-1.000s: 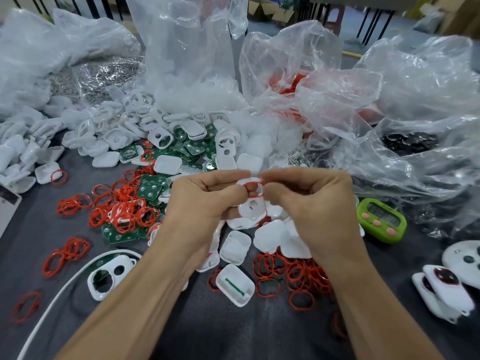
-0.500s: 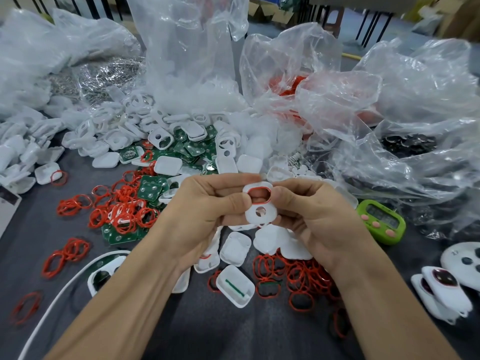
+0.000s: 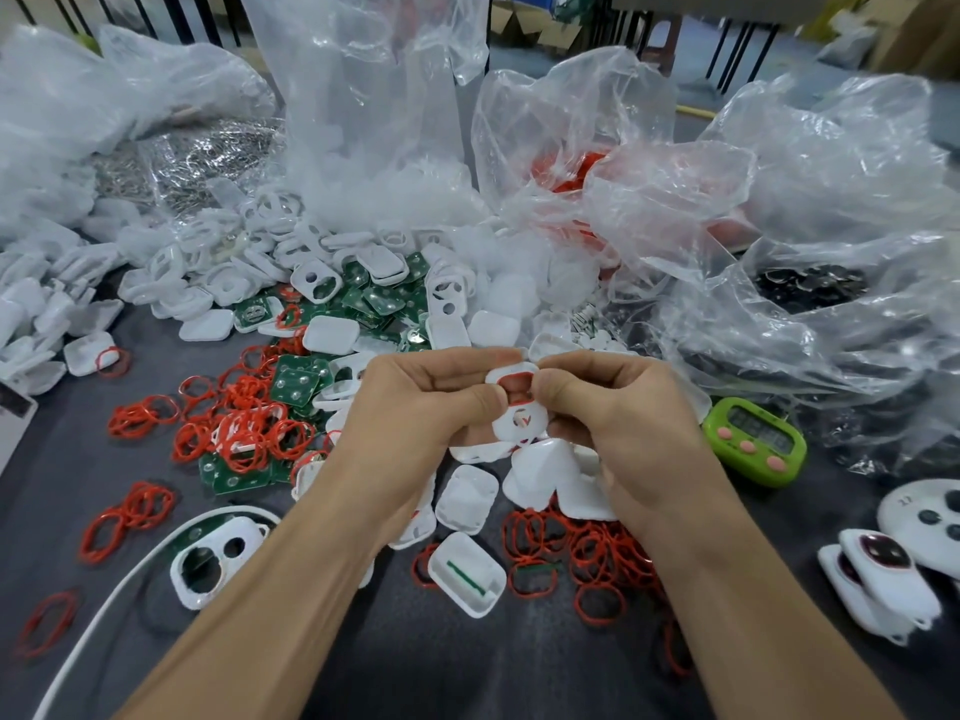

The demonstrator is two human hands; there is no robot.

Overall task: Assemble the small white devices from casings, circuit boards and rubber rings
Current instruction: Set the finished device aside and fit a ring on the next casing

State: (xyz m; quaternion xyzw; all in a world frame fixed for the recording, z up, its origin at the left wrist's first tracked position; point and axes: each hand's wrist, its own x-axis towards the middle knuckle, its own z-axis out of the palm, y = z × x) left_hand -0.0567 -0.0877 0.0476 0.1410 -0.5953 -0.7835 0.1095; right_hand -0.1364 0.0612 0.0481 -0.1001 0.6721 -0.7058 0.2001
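**Partly hidden: a casing and ring pinched between two hands**

Only a slice of the white casing (image 3: 537, 420) shows. It is held above the grey table (image 3: 467, 678) in the middle of the view, over a cluster of loose white shells (image 3: 467, 498). Both thumbs cover its side edges, and the fingers behind it are out of sight. A red rubber ring (image 3: 506, 377) lines the rim of its upper window. The fingertips overlap the ring, so how far round it is seated cannot be made out. A bit of red also shows in the lower round hole, too small to identify.

The left hand (image 3: 415, 407) has its fingers curled, with the thumb pressed on the casing's left edge. The right hand (image 3: 623, 413) mirrors it, knuckles up, thumb and forefinger pinching the upper right corner at the ring. Both forearms run in from the bottom edge, cut off by the frame.

Beneath lie loose red rings (image 3: 587, 553), with green circuit boards (image 3: 296, 381) to the left. A green timer (image 3: 756, 441) sits to the right, near clear plastic bags (image 3: 831, 200) whose contents are blurred.
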